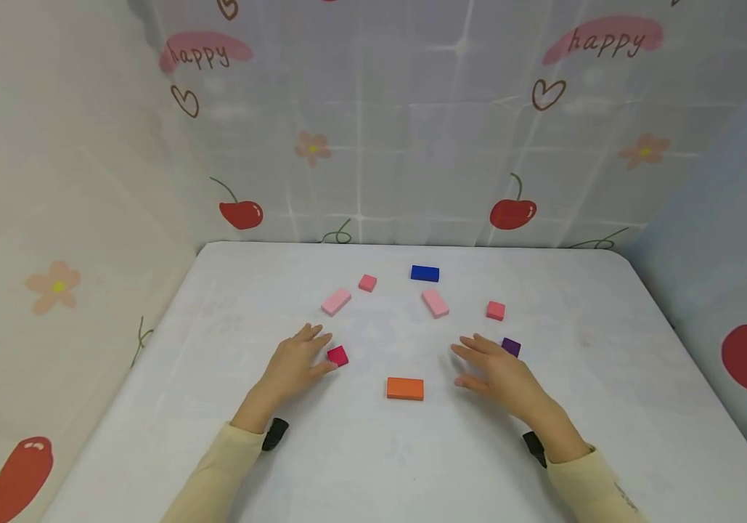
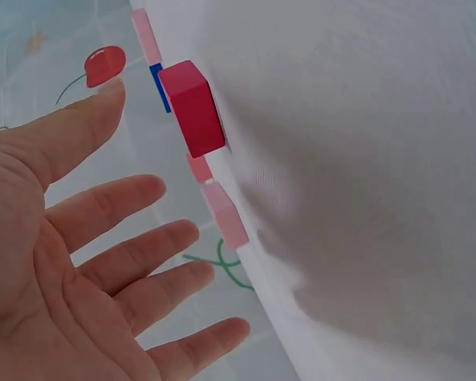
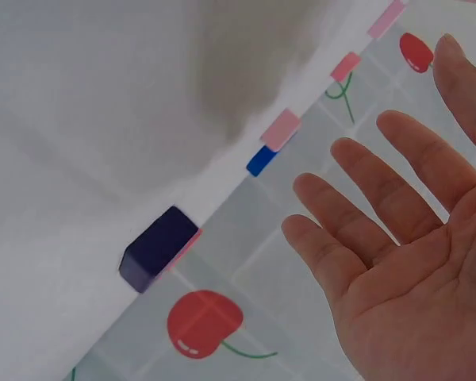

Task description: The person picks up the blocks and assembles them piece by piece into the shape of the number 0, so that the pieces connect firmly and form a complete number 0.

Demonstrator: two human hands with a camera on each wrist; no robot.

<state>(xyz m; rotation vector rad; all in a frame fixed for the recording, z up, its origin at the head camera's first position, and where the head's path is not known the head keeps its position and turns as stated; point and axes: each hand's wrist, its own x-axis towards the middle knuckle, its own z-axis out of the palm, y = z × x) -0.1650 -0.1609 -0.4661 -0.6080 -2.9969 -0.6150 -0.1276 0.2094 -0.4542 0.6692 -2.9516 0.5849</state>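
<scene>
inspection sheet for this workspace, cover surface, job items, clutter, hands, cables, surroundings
Surface: white table, blocks scattered across it
Job's things: crimson block near the left hand; purple block near the right hand; orange block between the hands; farther back, blue block, two pale pink blocks, two small coral blocks
Clutter: nothing seen
Hands: both outstretched, holding nothing
Cables: nothing seen
Surroundings: cherry-printed sheets behind and on both sides

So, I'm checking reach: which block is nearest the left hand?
The crimson block, close by the left hand; every other block lies farther from it.
</scene>
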